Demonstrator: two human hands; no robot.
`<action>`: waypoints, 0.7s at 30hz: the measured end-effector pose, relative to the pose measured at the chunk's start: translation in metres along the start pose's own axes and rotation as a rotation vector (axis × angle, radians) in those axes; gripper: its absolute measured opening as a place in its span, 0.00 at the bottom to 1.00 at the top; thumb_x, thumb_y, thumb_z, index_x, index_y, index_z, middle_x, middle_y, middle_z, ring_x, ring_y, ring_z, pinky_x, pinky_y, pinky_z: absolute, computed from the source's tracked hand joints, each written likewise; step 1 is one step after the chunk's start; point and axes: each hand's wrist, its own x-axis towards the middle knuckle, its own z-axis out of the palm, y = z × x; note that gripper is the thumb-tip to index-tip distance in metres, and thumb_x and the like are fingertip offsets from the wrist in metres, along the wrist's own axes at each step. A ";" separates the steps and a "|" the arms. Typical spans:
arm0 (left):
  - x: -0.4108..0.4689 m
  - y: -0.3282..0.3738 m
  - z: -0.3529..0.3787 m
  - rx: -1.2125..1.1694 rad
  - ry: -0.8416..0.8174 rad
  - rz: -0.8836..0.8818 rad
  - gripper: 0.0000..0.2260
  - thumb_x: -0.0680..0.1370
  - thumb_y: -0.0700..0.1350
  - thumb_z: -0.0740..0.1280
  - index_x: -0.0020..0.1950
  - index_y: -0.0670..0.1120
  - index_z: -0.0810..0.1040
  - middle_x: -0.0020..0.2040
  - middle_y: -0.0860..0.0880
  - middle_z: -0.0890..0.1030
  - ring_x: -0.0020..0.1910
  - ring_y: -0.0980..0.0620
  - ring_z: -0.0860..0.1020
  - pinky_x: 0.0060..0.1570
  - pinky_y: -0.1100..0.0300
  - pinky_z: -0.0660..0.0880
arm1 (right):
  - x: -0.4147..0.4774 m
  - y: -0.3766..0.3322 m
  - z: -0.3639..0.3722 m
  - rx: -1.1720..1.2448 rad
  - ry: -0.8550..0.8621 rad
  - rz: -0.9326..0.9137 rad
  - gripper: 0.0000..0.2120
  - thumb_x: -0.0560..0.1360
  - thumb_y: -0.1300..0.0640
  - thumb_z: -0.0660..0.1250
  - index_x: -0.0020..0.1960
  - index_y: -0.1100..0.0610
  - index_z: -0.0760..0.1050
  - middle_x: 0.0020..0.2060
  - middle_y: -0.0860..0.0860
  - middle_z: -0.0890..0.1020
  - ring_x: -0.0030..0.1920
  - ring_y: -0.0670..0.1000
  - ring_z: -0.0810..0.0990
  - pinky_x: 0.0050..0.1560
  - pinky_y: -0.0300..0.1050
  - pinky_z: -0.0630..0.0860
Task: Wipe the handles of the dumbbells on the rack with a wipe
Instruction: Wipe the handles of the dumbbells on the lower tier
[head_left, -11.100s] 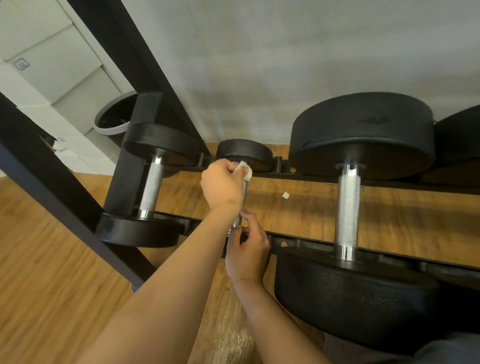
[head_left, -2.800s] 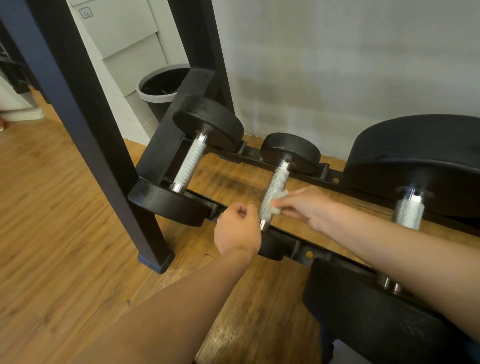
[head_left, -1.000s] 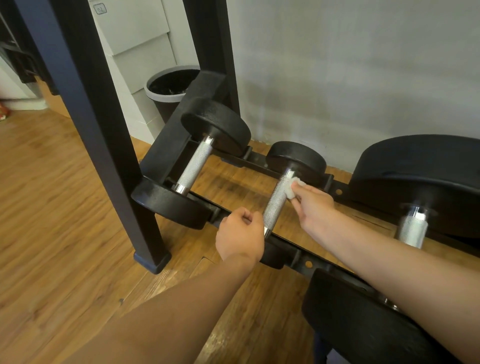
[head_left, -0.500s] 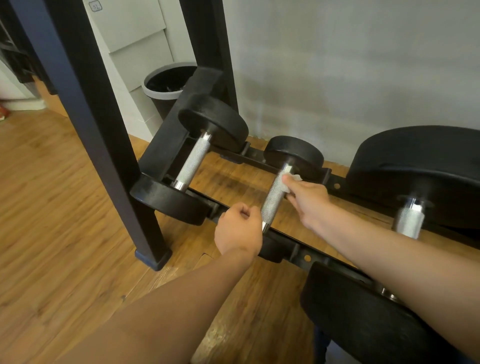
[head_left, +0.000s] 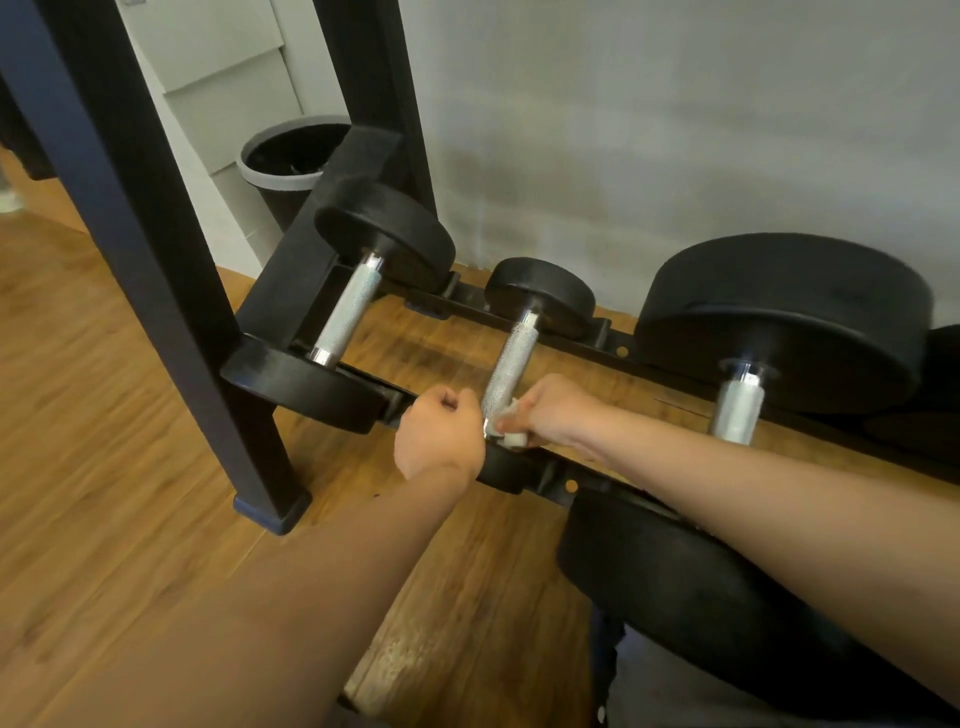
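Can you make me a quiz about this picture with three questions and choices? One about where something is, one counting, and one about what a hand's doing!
1. Where is the wipe?
A. in the bin
B. at the near end of the middle handle
C. on the floor

2. How many silver handles show?
A. two
B. three
C. five

3. What is the right hand doing?
A. lying flat
B. pointing at the wall
C. gripping the wipe

Answers: B, the white wad sits against that handle's near end; B, there is a left, a middle and a right one; C, its fingers curl round the wipe.
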 end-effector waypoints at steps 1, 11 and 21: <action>0.000 0.001 -0.001 0.015 -0.003 -0.004 0.13 0.80 0.48 0.58 0.40 0.45 0.76 0.32 0.50 0.74 0.31 0.54 0.69 0.30 0.58 0.63 | -0.004 -0.001 -0.005 0.007 -0.034 -0.040 0.12 0.73 0.56 0.74 0.51 0.64 0.82 0.42 0.51 0.83 0.36 0.42 0.82 0.30 0.32 0.74; -0.024 0.014 -0.012 0.211 -0.058 0.169 0.12 0.82 0.48 0.57 0.54 0.45 0.79 0.54 0.45 0.80 0.59 0.42 0.74 0.62 0.50 0.65 | -0.071 -0.017 -0.060 -0.141 -0.043 -0.367 0.15 0.74 0.56 0.72 0.44 0.70 0.80 0.40 0.66 0.79 0.38 0.52 0.75 0.39 0.39 0.73; -0.123 0.045 -0.016 -0.241 -0.234 0.290 0.08 0.82 0.43 0.60 0.52 0.44 0.79 0.48 0.50 0.78 0.50 0.52 0.75 0.54 0.61 0.69 | -0.163 0.021 -0.103 0.080 0.205 -0.354 0.12 0.76 0.55 0.70 0.52 0.64 0.81 0.49 0.60 0.83 0.49 0.55 0.82 0.40 0.33 0.78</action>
